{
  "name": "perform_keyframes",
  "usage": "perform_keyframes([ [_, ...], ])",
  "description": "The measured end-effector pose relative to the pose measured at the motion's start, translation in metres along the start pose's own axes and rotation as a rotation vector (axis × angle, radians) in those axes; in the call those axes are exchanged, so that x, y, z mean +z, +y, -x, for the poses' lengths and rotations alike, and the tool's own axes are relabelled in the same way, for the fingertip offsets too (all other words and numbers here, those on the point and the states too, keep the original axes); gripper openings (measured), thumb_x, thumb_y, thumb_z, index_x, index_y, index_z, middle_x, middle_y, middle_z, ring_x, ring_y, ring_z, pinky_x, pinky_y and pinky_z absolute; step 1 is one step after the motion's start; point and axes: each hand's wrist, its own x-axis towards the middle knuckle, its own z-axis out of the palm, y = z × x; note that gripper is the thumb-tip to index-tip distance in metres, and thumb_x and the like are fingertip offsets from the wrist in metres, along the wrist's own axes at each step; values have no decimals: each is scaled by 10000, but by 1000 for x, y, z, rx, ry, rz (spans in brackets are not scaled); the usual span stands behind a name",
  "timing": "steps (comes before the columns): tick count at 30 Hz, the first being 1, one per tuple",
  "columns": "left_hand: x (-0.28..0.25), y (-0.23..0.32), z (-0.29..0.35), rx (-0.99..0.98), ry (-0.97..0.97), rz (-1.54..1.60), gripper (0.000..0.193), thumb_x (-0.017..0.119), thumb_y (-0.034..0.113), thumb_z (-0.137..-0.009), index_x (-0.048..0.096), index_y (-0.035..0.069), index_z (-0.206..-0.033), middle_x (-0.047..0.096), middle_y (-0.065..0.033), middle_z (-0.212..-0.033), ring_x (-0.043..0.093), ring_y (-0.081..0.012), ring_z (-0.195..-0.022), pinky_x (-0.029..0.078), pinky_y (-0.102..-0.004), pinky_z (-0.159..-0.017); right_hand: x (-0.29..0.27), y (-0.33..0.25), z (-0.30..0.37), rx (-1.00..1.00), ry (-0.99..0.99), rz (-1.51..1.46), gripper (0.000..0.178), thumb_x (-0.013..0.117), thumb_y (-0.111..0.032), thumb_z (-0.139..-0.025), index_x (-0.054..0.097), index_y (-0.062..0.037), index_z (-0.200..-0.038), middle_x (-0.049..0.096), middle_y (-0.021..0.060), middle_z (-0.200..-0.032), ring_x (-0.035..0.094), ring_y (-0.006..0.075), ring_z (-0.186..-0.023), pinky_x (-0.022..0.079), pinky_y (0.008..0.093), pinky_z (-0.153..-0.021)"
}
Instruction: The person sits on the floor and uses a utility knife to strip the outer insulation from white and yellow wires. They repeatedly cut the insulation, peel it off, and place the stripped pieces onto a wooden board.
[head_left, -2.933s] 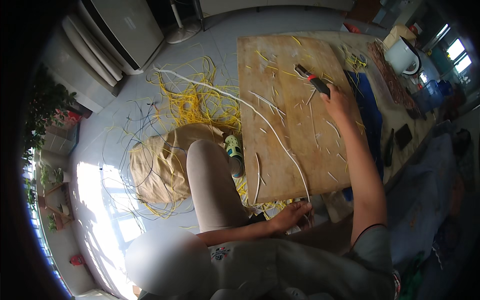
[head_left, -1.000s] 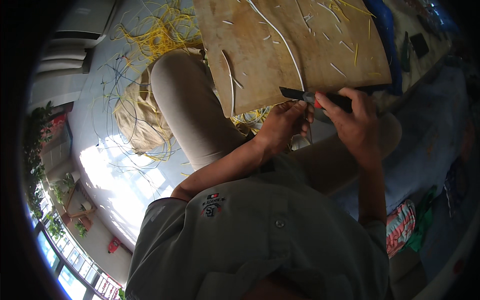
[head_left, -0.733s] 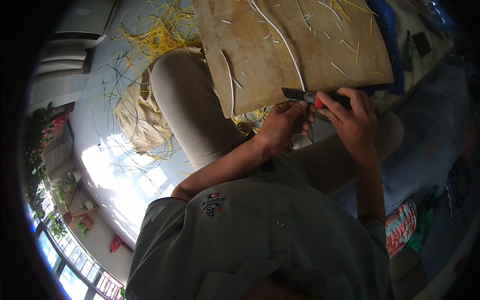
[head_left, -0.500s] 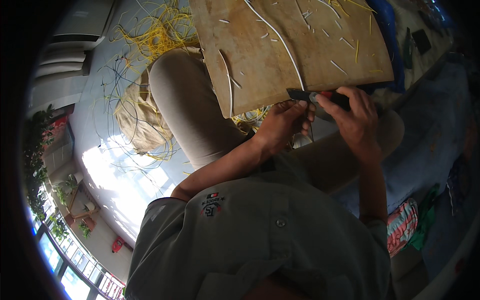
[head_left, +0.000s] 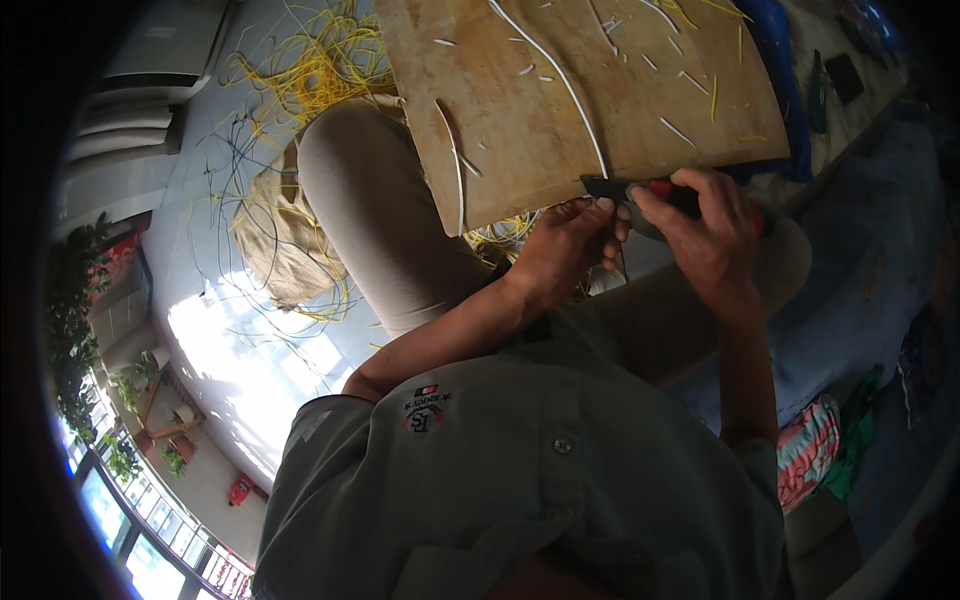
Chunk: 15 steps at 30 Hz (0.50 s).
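Observation:
A white cable [head_left: 562,85] runs in a curve down the wooden board [head_left: 510,130] to its near edge. There my left hand [head_left: 565,245] is closed, thumb against fingers, pinching the cable's near end; the fingers hide most of the gripped part. My right hand [head_left: 712,235] is wrapped around a black and red utility knife [head_left: 680,197]. Its dark blade points left, across the cable just above my left thumb. Whether the blade touches the cable, I cannot tell. A thin dark strand [head_left: 624,265] hangs below my left fingers.
White and yellow offcuts [head_left: 677,132] lie scattered over the board. A tangle of yellow wires [head_left: 320,75] covers the floor at the far left, with a tan sack [head_left: 275,240] and dark wires nearer. My bent knee [head_left: 345,170] stands left of the board. Blue cloth [head_left: 785,90] borders its right side.
The knife has shifted slightly to the right, its blade tip a little farther from the left. My left hand has stayed in nearly the same place on the cable.

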Motion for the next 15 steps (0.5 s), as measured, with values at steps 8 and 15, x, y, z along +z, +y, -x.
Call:
perform_keyframes([
  [8,-2,-1,-1,-23,6,4,236,452,203,-922,582,11,-880,560,-37,-727,518,-106,-593,434,-250,-550,3,-2,-4,1,3,-25,280,626,-104,-690,649,-213,-947,511,26,-878,531,225,-822,435,344,-689],
  [15,-3,-3,-1,9,-26,-2,223,458,204,-920,588,31,-868,556,-27,-715,509,-100,-597,427,-247,-554,2,-4,-5,10,4,-71,267,633,-97,-683,646,-199,-930,512,28,-869,530,224,-811,427,346,-683],
])
